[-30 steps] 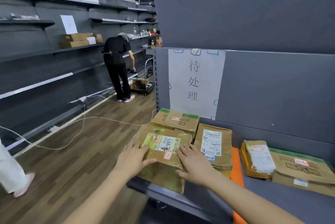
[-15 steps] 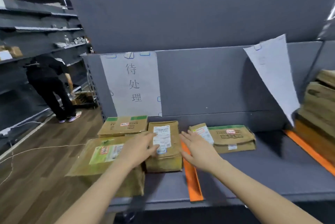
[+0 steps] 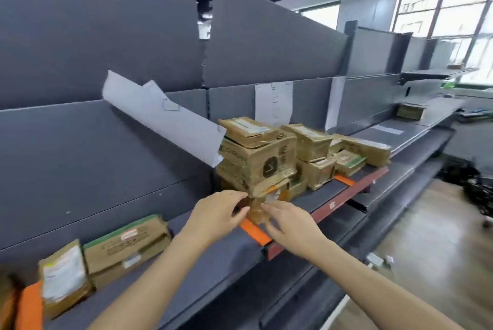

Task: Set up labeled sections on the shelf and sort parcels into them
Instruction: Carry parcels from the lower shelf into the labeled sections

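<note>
Several sections look laid out already along the shelf point(image 3: 317, 197) — an orange divider strip point(image 3: 255, 233) crosses it right under the person's hands, another strip shows far left and a third beyond the pile, and a paper label point(image 3: 273, 101) is fixed flat to the back panel point(image 3: 80, 156). The nearer loose sheet point(image 3: 162, 116) hangs slanted with one end curled off the panel, so from where I stand that label wants re-fixing. Sorting is partly done, I'd judge: two flat parcels point(image 3: 125, 244) lie in the left section, and a tall stack point(image 3: 258, 159) crowds the next one, with more boxes beside it. That stack looks unsorted and probably holds most of the work left.

The small parcel point(image 3: 257, 209) stands at the foot of the stack, touching it, its base on or just beside the orange strip. The left hand point(image 3: 216, 219) grips its left edge, fingers hooked over the top and thumb on the near face. The right hand point(image 3: 290, 225) lies against the parcel's right side with fingers straight, steadying rather than clutching — the picture is blurred there, so how firm the contact is I cannot say.
</note>
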A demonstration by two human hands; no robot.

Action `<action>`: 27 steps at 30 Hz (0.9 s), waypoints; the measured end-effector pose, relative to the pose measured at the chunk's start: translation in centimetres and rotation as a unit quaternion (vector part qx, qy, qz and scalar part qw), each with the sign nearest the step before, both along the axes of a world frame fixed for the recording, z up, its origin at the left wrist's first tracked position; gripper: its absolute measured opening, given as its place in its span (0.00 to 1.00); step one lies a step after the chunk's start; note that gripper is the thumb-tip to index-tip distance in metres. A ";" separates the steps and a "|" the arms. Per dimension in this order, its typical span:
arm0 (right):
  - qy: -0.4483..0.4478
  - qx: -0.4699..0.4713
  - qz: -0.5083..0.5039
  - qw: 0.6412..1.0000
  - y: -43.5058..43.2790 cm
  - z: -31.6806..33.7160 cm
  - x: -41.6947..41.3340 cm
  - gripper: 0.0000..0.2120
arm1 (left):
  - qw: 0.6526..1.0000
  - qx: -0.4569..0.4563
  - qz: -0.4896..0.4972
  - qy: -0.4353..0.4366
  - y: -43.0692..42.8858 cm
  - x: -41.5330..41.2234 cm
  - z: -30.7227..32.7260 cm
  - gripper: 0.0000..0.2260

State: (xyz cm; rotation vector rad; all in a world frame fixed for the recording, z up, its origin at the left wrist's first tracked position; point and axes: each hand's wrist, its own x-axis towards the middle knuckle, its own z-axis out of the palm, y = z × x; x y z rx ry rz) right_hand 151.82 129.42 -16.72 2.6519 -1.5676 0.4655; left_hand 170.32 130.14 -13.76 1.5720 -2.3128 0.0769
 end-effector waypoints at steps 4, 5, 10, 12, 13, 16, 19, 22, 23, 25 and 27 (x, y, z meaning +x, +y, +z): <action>-0.014 0.003 -0.093 0.996 -1.6 -0.1 -12.3 0.22 | 0.996 -0.004 -0.087 -0.004 -4.5 -12.0 0.2 0.18; -0.020 -0.002 -0.117 0.993 -1.8 -0.2 -15.2 0.22 | 0.994 -0.007 -0.108 -0.004 -5.4 -14.9 0.2 0.19; -0.043 -0.001 -0.225 0.973 -1.0 -0.7 -26.7 0.19 | 0.981 0.012 -0.196 -0.001 -8.8 -27.4 -0.6 0.18; -0.043 0.012 -0.262 0.964 -0.9 -0.9 -30.6 0.20 | 0.974 0.010 -0.227 -0.004 -10.2 -31.7 -1.0 0.18; -0.045 0.013 -0.279 0.959 -1.0 -1.0 -32.5 0.21 | 0.970 0.010 -0.242 -0.003 -11.0 -33.8 -1.0 0.18; -0.045 0.010 -0.319 0.946 -1.6 -1.4 -37.4 0.22 | 0.958 0.011 -0.286 -0.007 -13.2 -39.6 -1.4 0.18; -0.043 0.014 -0.353 0.935 -3.3 -1.9 -41.7 0.21 | 0.948 0.017 -0.317 -0.008 -16.1 -44.8 -2.3 0.19; -0.047 0.013 -0.382 0.923 -6.2 -2.3 -46.2 0.21 | 0.938 0.025 -0.344 -0.018 -20.2 -49.9 -3.2 0.20; -0.047 0.011 -0.392 0.919 -7.6 -2.5 -47.9 0.21 | 0.936 0.022 -0.352 -0.021 -21.8 -51.7 -3.3 0.20; -0.040 0.002 -0.413 0.910 -10.9 -2.9 -51.5 0.21 | 0.931 0.011 -0.364 -0.023 -25.5 -55.3 -3.6 0.19; -0.035 0.003 -0.435 0.900 -14.4 -3.0 -55.1 0.22 | 0.926 0.015 -0.375 -0.024 -29.4 -59.1 -3.6 0.19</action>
